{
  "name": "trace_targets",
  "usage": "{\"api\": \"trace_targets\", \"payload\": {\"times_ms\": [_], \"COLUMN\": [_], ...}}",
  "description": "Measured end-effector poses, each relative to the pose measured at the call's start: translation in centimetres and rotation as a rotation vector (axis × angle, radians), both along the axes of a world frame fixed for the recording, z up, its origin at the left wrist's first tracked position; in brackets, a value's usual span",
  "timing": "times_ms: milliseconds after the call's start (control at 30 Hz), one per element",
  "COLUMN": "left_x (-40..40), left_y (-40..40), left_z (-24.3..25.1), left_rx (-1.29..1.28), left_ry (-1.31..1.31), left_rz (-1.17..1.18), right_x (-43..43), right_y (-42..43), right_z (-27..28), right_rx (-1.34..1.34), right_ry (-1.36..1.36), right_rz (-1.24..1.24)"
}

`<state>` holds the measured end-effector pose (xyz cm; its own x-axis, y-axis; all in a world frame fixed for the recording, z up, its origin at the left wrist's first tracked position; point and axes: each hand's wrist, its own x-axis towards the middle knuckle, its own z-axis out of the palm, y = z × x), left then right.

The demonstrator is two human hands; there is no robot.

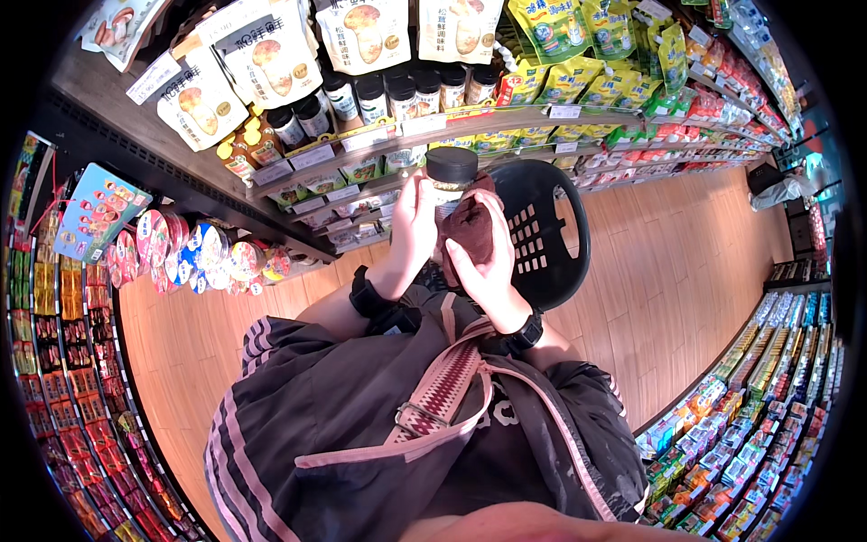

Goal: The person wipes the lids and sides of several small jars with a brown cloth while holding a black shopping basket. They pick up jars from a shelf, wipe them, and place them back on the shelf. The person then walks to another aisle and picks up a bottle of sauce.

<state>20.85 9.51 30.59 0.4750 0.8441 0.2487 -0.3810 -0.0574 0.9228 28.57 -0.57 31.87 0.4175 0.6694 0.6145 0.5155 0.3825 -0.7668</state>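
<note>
In front of my chest, my left hand (pixel 414 220) grips a seasoning jar (pixel 447 196) with a wide black lid (pixel 452 164). The jar stands nearly upright, and its contents show just under the lid. A dark brown cloth (pixel 469 234) is bunched in my right hand (pixel 493 261) and lies against the jar's right side. Cloth and fingers hide most of the jar's label. Behind my right hand is a black plastic shopping basket (pixel 579 230) with slotted walls; how it is held up is hidden.
Ahead, a store shelf (pixel 433 125) carries black-capped spice jars (pixel 372 98), white pouches (pixel 271 57) and yellow pouches (pixel 565 78). Cup noodles (pixel 203 247) hang at left beside a blue card (pixel 101 211). Low packed shelves (pixel 731 440) curve along the right. A person (pixel 786 190) is far right.
</note>
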Motion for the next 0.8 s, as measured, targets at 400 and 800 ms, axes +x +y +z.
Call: {"api": "trace_targets", "payload": {"times_ms": [400, 800], "left_x": [-0.7, -0.6], "left_y": [0.0, -1.0], "left_z": [0.3, -0.2], "left_rx": [-0.267, 0.040], "left_ry": [-0.124, 0.012], "left_rz": [-0.244, -0.085], "right_x": [1.2, -0.8], "right_y": [0.2, -0.5], "right_z": [-1.4, -3.1], "right_rx": [-0.031, -0.043], "right_ry": [1.171, 0.249], "right_rz": [0.417, 0.072]}}
